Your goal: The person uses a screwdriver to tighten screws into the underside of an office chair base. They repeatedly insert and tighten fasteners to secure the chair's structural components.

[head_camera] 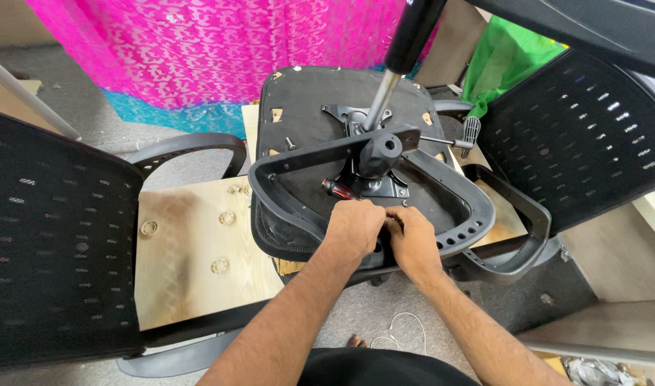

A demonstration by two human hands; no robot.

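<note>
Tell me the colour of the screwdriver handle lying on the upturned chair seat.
The screwdriver handle is red and black, lying on the seat underside just beyond the hands; the head view shows it.

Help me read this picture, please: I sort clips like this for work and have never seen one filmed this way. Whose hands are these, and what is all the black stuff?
The one picture comes from a camera worn on a person's head, looking down at their own arms. The left hand and right hand meet at the near edge of an upturned office chair seat. A curved black armrest frame lies across it, and a metal gas cylinder sticks up from the middle. A red-handled screwdriver rests on the seat. What the fingers pinch is hidden. Black mesh backrests stand at both sides, with a plywood seat board at left.
</note>
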